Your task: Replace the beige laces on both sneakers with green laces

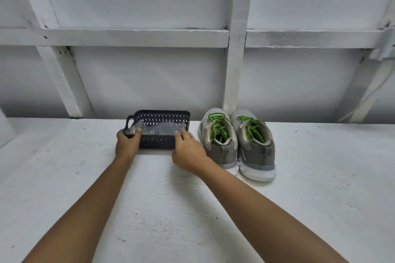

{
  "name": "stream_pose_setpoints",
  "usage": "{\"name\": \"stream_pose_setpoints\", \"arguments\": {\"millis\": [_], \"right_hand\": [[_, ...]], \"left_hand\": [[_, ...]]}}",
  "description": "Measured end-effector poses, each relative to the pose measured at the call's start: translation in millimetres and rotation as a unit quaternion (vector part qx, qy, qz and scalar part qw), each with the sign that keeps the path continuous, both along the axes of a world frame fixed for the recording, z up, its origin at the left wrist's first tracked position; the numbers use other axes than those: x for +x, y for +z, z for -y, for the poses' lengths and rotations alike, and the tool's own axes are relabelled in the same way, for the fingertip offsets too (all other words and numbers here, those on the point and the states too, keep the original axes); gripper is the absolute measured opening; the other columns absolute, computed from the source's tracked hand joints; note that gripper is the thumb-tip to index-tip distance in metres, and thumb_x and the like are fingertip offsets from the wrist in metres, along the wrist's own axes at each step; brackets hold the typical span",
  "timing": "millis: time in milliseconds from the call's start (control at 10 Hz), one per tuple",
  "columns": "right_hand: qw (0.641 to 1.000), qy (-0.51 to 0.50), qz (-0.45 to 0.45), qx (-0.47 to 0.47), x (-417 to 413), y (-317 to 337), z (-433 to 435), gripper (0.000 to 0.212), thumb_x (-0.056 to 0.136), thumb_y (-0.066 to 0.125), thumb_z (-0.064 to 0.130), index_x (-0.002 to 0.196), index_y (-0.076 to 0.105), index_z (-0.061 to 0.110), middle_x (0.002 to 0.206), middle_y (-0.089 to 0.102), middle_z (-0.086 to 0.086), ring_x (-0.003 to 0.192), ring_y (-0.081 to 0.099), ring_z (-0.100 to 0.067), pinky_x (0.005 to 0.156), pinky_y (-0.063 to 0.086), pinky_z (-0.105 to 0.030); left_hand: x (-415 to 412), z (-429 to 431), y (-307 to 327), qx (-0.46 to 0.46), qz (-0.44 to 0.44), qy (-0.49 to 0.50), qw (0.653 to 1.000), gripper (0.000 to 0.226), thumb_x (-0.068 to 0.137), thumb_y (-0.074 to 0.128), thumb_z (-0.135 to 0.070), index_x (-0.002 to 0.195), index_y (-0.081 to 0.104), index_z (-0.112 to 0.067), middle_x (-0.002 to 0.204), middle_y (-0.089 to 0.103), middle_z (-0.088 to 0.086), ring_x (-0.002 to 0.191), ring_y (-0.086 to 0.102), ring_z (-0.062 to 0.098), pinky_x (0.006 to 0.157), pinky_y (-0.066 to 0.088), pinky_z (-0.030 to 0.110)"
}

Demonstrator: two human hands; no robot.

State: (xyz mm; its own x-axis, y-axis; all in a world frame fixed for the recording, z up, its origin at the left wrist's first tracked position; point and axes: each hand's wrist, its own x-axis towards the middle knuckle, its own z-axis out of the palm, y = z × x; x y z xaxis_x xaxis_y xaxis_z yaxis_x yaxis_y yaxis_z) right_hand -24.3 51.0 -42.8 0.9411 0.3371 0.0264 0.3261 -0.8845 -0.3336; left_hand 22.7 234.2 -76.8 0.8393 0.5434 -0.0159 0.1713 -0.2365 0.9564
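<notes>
From my remote seat I see both arms stretched out over the white surface (192,209) to a dark perforated basket (158,116) that sits far from me, against the foot of the white framed wall (149,81). The left hand (127,142) grips the basket's near-left corner just below its handle loop, fingers curled round the outside and thumb laid over the rim onto the crumpled clear plastic (162,131) lying inside. What that plastic holds I cannot make out. The right hand (188,151) holds the near-right corner, thumb on the near rim and fingers wrapped along the right side. Just to the right of the basket stands the pair of grey sneakers (237,141), side by side and touching, heels towards me and toes towards the wall. Both are threaded with green laces (218,128), the loose ends dropping into the shoe openings. The right hand is just beside the left-hand shoe, not touching it.
</notes>
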Motion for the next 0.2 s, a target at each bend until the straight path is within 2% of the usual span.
{"name": "stream_pose_setpoints", "arguments": {"millis": [100,200], "right_hand": [[1.000,-0.004,-0.003,0.007,1.3,-2.7,-0.2,0.064,0.094,0.040,0.015,0.150,0.010,0.005,0.157,0.010,-0.015,0.144,0.009,-0.032,0.114,0.021,-0.048],[0.999,-0.008,0.002,0.033,0.0,-2.3,-1.6,0.065,0.095,0.039,0.015,0.151,0.007,0.008,0.158,0.003,-0.015,0.145,0.005,-0.033,0.115,0.017,-0.047]], "left_hand": [[-0.4,-0.9,0.6,-0.013,0.018,-0.007,1.000,0.050,0.092,0.057,-0.035,0.130,0.045,-0.006,0.126,0.056,0.014,0.115,0.051,0.031,0.091,0.039,0.035],[0.6,-0.1,2.1,-0.003,0.013,-0.011,1.000,0.056,0.093,0.055,-0.039,0.135,0.040,-0.005,0.132,0.052,0.015,0.120,0.048,0.033,0.095,0.038,0.037]]}}
